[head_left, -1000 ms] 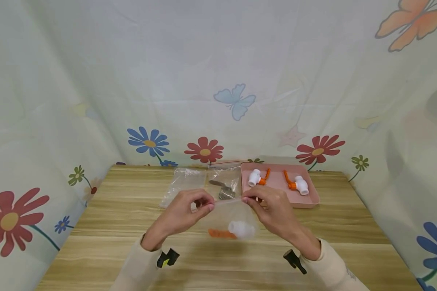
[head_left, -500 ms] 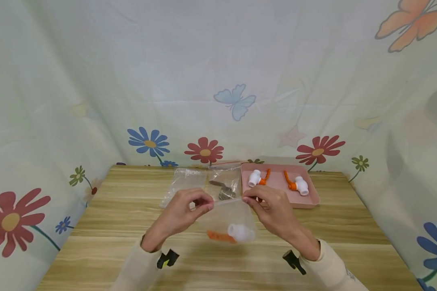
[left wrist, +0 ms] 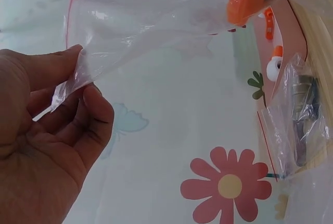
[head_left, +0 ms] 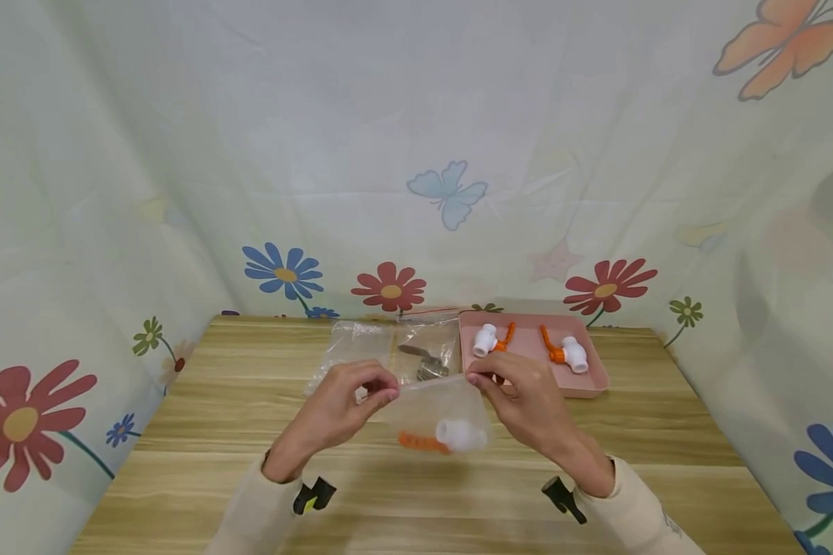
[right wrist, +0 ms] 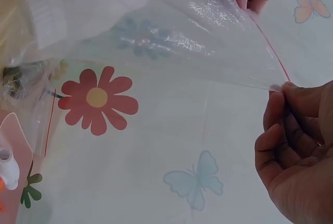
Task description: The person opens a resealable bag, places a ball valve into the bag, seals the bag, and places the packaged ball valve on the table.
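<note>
Both hands on one clear zip bag (head_left: 426,405), held up over the middle of the table (head_left: 666,416). Left hand (head_left: 340,408) pinches one end of its top edge, thumb against fingers; right hand (head_left: 527,401) pinches the other end. Top edge pulled fairly straight between them, red strip (left wrist: 69,18) running along it. Can't tell from these views if the seal is fully pressed together.

Inside, at the bottom: a white valve (head_left: 461,436), body toward the right hand, orange handle (head_left: 422,442) pointing left.

Beyond the hands, by the table's far edge: flat clear bag (head_left: 357,343) on the left; next to it a second bag (head_left: 444,335) with a metal valve (head_left: 432,367) in it; then a pink tray (head_left: 527,374), right of middle. Tray carries two more white valves, one toward its left edge (head_left: 486,339), one toward its right (head_left: 575,354). Flowered curtain (head_left: 319,154) behind the table.
</note>
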A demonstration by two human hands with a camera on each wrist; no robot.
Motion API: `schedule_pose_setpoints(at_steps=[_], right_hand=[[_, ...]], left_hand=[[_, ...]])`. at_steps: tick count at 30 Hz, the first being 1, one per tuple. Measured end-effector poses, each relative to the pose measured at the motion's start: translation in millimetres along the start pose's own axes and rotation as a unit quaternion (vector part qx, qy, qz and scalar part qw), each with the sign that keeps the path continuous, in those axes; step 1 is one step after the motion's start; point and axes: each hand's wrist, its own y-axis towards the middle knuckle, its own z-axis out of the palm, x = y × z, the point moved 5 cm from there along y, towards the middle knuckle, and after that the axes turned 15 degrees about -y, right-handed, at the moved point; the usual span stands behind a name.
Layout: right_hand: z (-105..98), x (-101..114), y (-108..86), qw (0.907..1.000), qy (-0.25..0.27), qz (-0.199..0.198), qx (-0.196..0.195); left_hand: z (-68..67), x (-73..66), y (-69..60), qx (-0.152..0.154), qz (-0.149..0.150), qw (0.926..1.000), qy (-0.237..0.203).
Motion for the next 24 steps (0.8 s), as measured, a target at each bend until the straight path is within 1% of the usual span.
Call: schedule_pose_setpoints(at_steps=[2,4,7,11,14,17,21,24], right_hand=[[0.3,0.7,0.2,1.0,0.004,-0.001,0.0],[0.6,1.1,0.1,1.0,0.006,-0.002,0.0],[1.1,0.6,-0.2,1.0,0.004,0.0,0.001],[1.3,-1.5,-1.4,0.9999,-0.007,0.009,0.003],[0.3,-3.1,-2.2,0.9998,-0.012,0.014,0.0],[-1.1,-4.0,-2.6,0.9998,-0.013,0.015,-0.006],[-2.4,-4.2,-2.6,0.9998,-0.012,0.009,-0.012],[-3.1,-3.4,-2.4,0.9998,-0.01,0.005,-0.014]], left_hand=[[0.4,-0.1,0.1,-0.007,0.019,0.9998,0.003],[0.3,0.1,0.4,-0.014,0.023,0.9996,0.008],[-0.8,1.9,0.5,-0.019,0.006,0.9997,0.014],[-2.1,5.0,-1.5,-0.01,-0.024,0.9995,0.017],[-3.7,6.9,-3.8,-0.004,-0.032,0.9993,0.02],[-6.2,8.7,-6.2,-0.004,-0.034,0.9992,0.022],[-8.1,7.9,-7.9,-0.01,-0.027,0.9994,0.019],[-8.2,5.1,-8.3,-0.018,-0.003,0.9996,0.023]])
